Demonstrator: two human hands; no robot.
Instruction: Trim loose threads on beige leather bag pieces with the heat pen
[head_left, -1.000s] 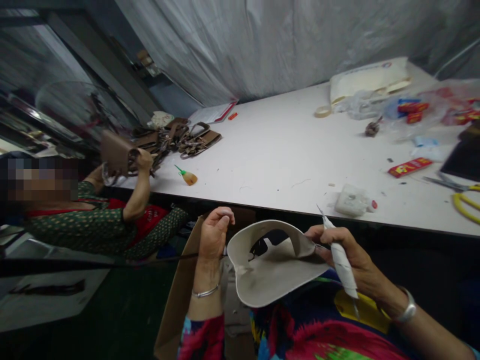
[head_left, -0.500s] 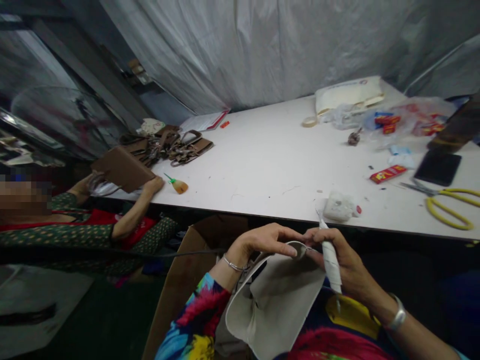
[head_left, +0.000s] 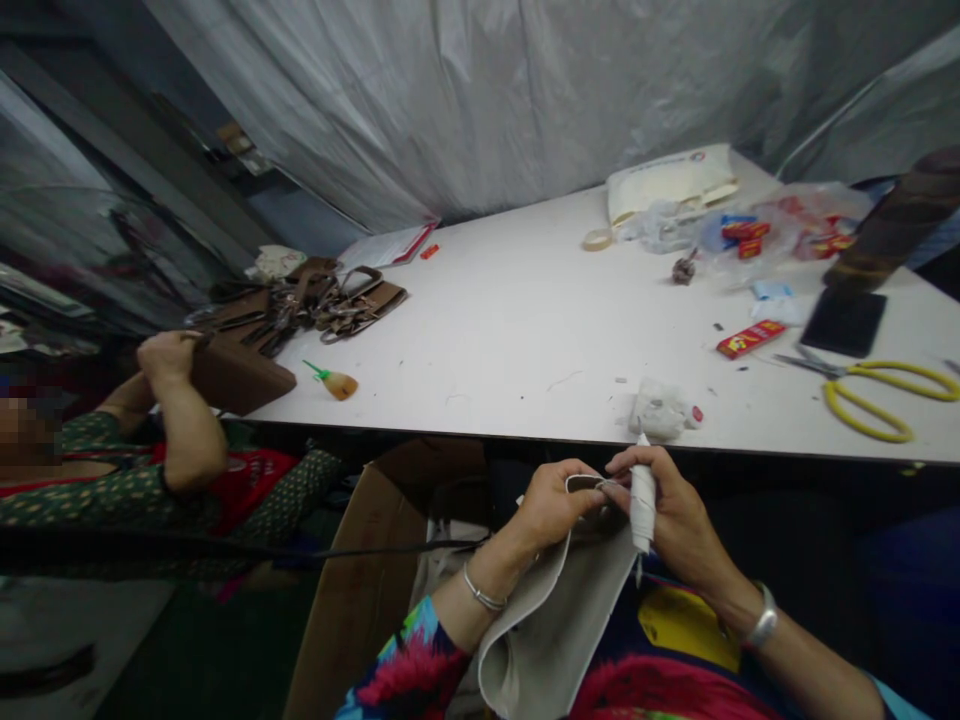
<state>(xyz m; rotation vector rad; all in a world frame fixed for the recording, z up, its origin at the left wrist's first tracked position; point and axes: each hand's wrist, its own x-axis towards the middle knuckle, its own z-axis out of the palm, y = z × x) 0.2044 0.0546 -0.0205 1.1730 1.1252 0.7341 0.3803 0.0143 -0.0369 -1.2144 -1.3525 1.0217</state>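
Note:
My left hand point(head_left: 553, 503) is closed on the upper edge of a light grey sheet-like piece point(head_left: 574, 610), perhaps leather, which curls over and hangs towards my lap. My right hand point(head_left: 679, 510) meets it at that same edge, fingertips pinched close to my left thumb. Lying in the right hand is a slim tool wrapped in white tape point(head_left: 643, 508), with a thin metal tip sticking out below. It is held nearly upright. What the right fingertips pinch at the edge is too small to make out.
Beyond the hands is a white table point(head_left: 495, 330). On it lie yellow-handled scissors point(head_left: 870, 400), a phone point(head_left: 844, 322), a red box point(head_left: 751, 340), a clear plastic packet point(head_left: 660, 410) and brown bags point(head_left: 352, 305). A cardboard box point(head_left: 360, 560) stands below. At left, a co-worker handles a brown bag point(head_left: 240, 375).
The view has shifted slightly. My hands stay at the edge of the grey piece, and the wrapped tool has turned more upright. The co-worker's brown bag has been lowered and a hand raised over it.

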